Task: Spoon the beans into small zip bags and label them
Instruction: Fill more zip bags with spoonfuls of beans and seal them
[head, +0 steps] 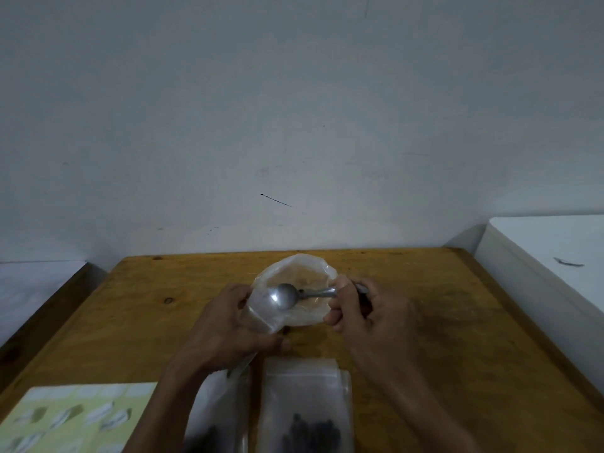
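Note:
My left hand grips a small clear zip bag and holds it tilted at the middle of the wooden table. In my right hand is a metal spoon, its bowl turned toward the small bag's mouth. Behind them lies a larger open clear plastic bag; what it holds I cannot make out. Two flat zip bags with dark beans lie near me, one at the centre and one to its left, partly hidden by my left forearm.
A green printed sheet lies at the table's near left corner. A white surface stands to the right of the table. A plain wall rises behind the far edge.

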A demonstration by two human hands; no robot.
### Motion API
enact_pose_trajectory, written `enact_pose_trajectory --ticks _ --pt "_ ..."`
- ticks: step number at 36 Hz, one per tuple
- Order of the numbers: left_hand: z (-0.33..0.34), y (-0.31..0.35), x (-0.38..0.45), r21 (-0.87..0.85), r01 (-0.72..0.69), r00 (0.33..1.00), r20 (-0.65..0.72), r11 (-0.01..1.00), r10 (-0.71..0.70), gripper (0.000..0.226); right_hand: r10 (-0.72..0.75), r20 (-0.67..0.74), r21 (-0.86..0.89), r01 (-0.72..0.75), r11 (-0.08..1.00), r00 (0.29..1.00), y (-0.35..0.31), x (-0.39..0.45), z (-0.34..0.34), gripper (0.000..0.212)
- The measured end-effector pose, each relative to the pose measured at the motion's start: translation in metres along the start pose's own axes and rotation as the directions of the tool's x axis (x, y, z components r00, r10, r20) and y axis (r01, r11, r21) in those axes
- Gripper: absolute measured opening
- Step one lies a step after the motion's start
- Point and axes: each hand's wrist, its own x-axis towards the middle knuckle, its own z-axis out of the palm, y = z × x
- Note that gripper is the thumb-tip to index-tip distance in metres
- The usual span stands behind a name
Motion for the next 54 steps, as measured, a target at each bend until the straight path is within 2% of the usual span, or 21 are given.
enact_pose_trajectory --ticks 5,7,11,15,18,20,22,26,31,37,42,47,54 --pt "0.001 -0.001 0.0 -0.018 -0.004 1.0 -0.009 1.0 0.004 0.088 0.001 -0.101 0.031 0.002 1.0 0.995 0.007 0.002 -0.003 0.021" --pt "0.001 -0.001 0.0 -0.022 0.001 1.0 -0.023 1.0 -0.001 0.089 -0.047 -0.153 -0.034 0.043 0.999 0.987 0.013 0.007 -0.004 0.022" --pt "0.0 -0.001 0.0 -0.003 -0.012 0.999 -0.029 1.0 0.012 0.095 -0.224 -0.084 -0.332 0.184 0.925 0.971 0.033 0.011 0.007 0.017" --pt "0.001 0.0 -0.001 0.006 -0.024 0.999 -0.036 1.0 0.024 0.095 -0.229 -0.027 -0.402 0.2 0.893 0.973 0.056 0.003 0.026 0.017" --pt "0.001 0.002 -0.001 0.023 -0.044 0.998 -0.038 0.999 0.044 0.101 -0.141 -0.074 -0.333 0.109 0.937 0.987 0.064 -0.005 0.035 0.019" --pt "0.0 0.004 -0.001 0.029 -0.065 0.997 -0.051 0.997 0.066 0.1 0.009 -0.143 -0.242 -0.043 0.969 0.99 0.064 -0.009 0.039 0.024" --pt "-0.001 0.006 -0.001 0.037 -0.074 0.995 -0.059 0.997 0.076 0.099 0.21 -0.189 -0.072 -0.227 0.971 0.959 0.062 -0.009 0.039 0.029" --pt "-0.001 0.011 -0.003 0.052 -0.083 0.995 -0.059 0.995 0.086 0.099 0.46 -0.182 0.173 -0.432 0.885 0.869 0.06 -0.006 0.038 0.031" --pt "0.0 0.021 -0.002 0.08 -0.128 0.989 -0.064 0.988 0.134 0.097 0.64 -0.114 0.341 -0.575 0.744 0.76 0.064 -0.005 0.046 0.027" --pt "-0.007 0.015 -0.002 0.091 -0.132 0.99 -0.036 0.987 0.136 0.088 0.709 -0.064 0.447 -0.615 0.65 0.703 0.063 -0.004 0.046 0.028" --pt "-0.009 0.01 -0.003 0.128 -0.1 0.995 0.001 0.987 0.1 0.088 0.711 -0.03 0.449 -0.626 0.637 0.702 0.061 -0.002 0.043 0.029" --pt "-0.011 0.004 -0.005 0.189 -0.078 0.996 0.048 0.979 0.071 0.097 0.722 -0.059 0.476 -0.617 0.627 0.689 0.059 0.005 0.036 0.027" --pt "-0.011 -0.005 -0.006 0.172 -0.118 0.991 0.083 0.978 0.105 0.091 0.666 -0.079 0.485 -0.555 0.676 0.742 0.049 0.008 0.024 0.026"
